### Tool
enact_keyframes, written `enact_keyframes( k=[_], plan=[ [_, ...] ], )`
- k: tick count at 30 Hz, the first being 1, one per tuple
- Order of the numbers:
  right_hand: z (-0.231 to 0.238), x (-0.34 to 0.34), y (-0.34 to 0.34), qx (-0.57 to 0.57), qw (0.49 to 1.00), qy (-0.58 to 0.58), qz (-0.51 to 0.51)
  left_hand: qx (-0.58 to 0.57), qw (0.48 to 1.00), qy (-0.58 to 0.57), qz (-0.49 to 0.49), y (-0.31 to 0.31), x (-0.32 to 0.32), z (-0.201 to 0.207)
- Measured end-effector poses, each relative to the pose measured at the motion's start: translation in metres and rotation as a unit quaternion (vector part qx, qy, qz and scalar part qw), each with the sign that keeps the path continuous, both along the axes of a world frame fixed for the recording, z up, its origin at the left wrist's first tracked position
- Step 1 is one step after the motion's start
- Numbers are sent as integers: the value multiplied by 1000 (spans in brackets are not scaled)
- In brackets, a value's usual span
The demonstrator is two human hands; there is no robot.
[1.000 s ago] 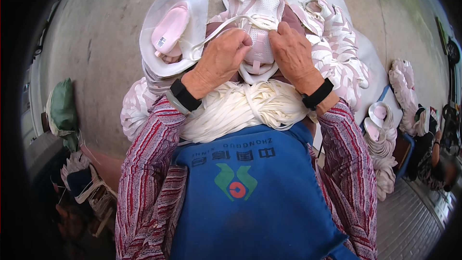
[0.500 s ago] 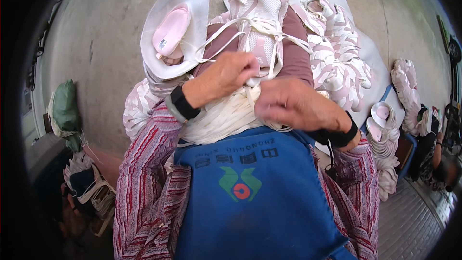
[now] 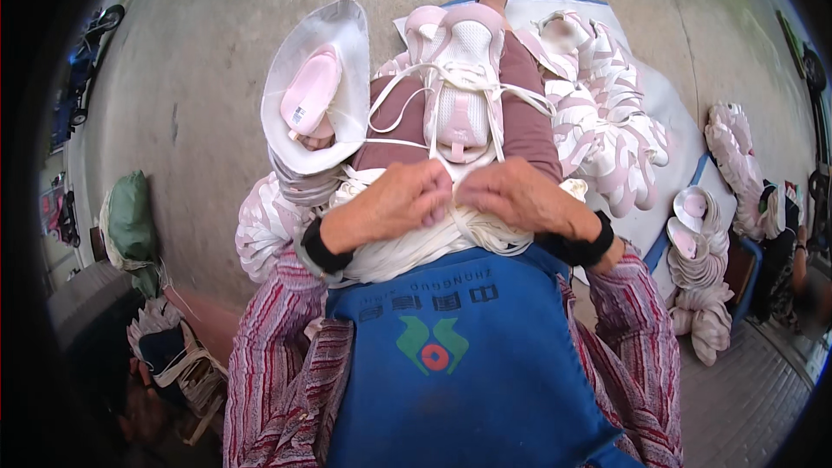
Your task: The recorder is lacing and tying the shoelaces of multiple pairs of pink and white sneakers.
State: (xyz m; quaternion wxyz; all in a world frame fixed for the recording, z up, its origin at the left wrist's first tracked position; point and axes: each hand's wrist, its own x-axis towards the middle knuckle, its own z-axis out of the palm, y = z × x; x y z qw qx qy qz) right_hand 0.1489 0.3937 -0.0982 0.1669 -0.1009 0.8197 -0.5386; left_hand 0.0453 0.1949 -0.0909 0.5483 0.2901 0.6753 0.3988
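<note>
A pink-and-white shoe upper [image 3: 468, 39] lies across my brown-trousered lap, its tongue end toward me. Loose white shoelaces [image 3: 401, 85] loop out from its sides, and two strands run down toward my hands. My left hand [image 3: 394, 198] is closed with fingers pinched at the left strand. Close beside it, my right hand [image 3: 518, 195] curls its fingers at the right strand; its fingertips are partly hidden. Beneath both hands a thick bundle of white laces [image 3: 412, 253] rests on my lap, above the blue apron [image 3: 451, 390].
At left stands a stack topped by a white piece [image 3: 351, 43] with a pink insole [image 3: 310, 91] inside. Piled pink-and-white uppers [image 3: 607, 113] lie at right on a pale sheet [image 3: 666, 91]. Further off are a green sack [image 3: 132, 217] and another person's arm [image 3: 799, 264].
My hands have drawn closer together below the upper, the right one moving up and left. The lace loops have shifted, and the whole view has tilted slightly.
</note>
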Motion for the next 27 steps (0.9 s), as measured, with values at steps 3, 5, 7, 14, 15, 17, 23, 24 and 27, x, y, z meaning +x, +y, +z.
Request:
enact_keyframes(
  k=[3, 5, 7, 14, 15, 17, 23, 24, 27],
  plan=[
    [-7, 5, 6, 10, 1000, 7, 6, -21, 997, -53, 47, 0, -1, 0],
    [-11, -7, 9, 9, 986, 7, -167, -12, 991, -47, 123, 5, -7, 0],
    [-18, -22, 13, 26, 973, 6, -228, 9, 991, 3, 136, 11, -15, -3],
    [-30, -36, 14, 75, 951, 89, -285, 28, 977, 50, 206, 19, -21, -15],
    [-29, -38, 13, 94, 949, 94, -285, 30, 977, 99, 188, 21, -25, -18],
    [-32, -42, 8, 128, 938, 149, -287, 81, 956, 223, 170, 28, -30, -28],
    [-31, -46, -2, 252, 912, 149, -287, 96, 892, 413, 157, 43, -31, -43],
    [-32, -46, -2, 265, 907, 151, -289, 97, 892, 414, 157, 44, -31, -43],
    [-29, -43, 1, 244, 907, 154, -307, 111, 869, 457, 153, 47, -30, -44]
  ],
)
